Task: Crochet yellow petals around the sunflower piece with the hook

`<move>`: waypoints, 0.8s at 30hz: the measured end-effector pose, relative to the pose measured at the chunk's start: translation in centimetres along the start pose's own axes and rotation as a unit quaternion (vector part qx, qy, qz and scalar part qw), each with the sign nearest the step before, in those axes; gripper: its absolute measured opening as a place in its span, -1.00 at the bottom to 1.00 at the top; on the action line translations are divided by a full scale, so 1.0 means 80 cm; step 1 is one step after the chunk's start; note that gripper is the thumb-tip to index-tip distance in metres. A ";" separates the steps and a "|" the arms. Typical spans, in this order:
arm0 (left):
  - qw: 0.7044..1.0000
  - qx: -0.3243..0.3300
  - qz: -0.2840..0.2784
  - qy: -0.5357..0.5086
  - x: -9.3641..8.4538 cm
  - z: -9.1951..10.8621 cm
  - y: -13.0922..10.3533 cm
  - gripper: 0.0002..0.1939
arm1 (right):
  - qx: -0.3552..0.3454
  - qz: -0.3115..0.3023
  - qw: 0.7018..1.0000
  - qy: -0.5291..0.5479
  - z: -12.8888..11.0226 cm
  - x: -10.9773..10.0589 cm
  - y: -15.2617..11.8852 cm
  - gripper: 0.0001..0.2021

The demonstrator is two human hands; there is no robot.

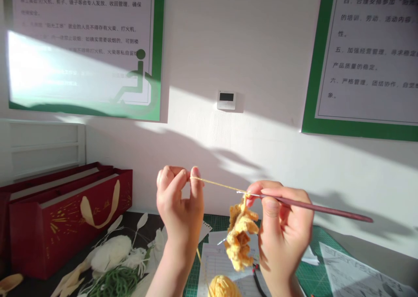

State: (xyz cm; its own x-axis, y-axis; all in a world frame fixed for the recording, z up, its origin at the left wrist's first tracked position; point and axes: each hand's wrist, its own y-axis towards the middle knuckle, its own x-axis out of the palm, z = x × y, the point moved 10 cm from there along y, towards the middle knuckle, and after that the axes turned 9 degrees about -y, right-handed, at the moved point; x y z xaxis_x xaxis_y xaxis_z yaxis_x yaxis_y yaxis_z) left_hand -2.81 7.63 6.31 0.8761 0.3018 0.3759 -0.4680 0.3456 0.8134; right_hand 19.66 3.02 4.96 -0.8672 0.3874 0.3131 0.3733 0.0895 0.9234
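Note:
My right hand (287, 227) grips a crochet hook (313, 206) with a dark red handle, its metal tip pointing left. From the hook's tip hangs a ruffled yellow crochet piece (241, 238), close to my right fingertips. My left hand (180, 201) is closed, pinching yellow yarn (218, 184) between thumb and fingers. That strand runs taut from my left thumb to the hook. Lower down, a yellow yarn ball (224, 287) is partly cut off by the bottom edge. A small silvery piece (222, 241) sticks out of the crochet work's left side.
Red gift bags (72, 221) stand at the left. Green yarn (114, 283) and white yarn (111, 253) lie in front of them. Papers (355, 271) rest on a green cutting mat (313, 275). Behind is a wall with posters (369, 62) and a small control panel (226, 100).

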 end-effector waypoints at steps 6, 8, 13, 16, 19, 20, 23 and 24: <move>0.929 -0.228 -0.164 -0.243 0.042 -0.024 -0.006 -0.49 | -0.008 -0.037 0.999 -0.008 -0.003 0.008 -0.001 -0.84; 0.899 -0.254 -0.183 -0.305 0.053 -0.020 -0.014 -0.60 | -0.007 -0.032 0.999 -0.018 -0.001 0.006 -0.001 -0.85; 0.965 -0.100 -0.221 -0.099 0.058 0.006 -0.023 -0.47 | -0.019 -0.016 0.999 -0.025 -0.002 -0.002 0.002 -0.84; 0.979 -0.081 -0.178 -0.051 0.053 0.002 -0.023 -0.84 | -0.027 -0.006 0.999 -0.021 -0.004 -0.006 0.004 -0.83; 0.958 -0.156 -0.204 -0.128 0.069 -0.012 -0.032 -0.63 | -0.034 -0.006 0.999 -0.027 -0.004 -0.006 0.003 -0.83; 0.946 -0.184 -0.215 -0.158 0.075 -0.014 -0.037 -0.65 | -0.039 -0.005 0.999 -0.030 -0.005 -0.006 0.003 -0.83; 0.901 -0.262 -0.243 -0.247 0.091 -0.012 -0.054 -0.79 | -0.051 0.004 0.998 -0.036 -0.006 -0.007 0.001 -0.83; 0.874 -0.309 -0.250 -0.281 0.095 -0.014 -0.063 -0.81 | -0.053 0.010 0.998 -0.038 -0.007 -0.008 0.001 -0.83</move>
State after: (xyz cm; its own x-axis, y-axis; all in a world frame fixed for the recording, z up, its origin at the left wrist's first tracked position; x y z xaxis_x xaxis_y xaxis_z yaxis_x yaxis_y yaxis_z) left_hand 6.13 9.15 4.58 0.8259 -0.4474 0.3431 0.1678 0.7760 0.6080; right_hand 20.07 2.29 4.95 -0.8314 0.4560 0.3175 0.3494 -0.0152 0.9369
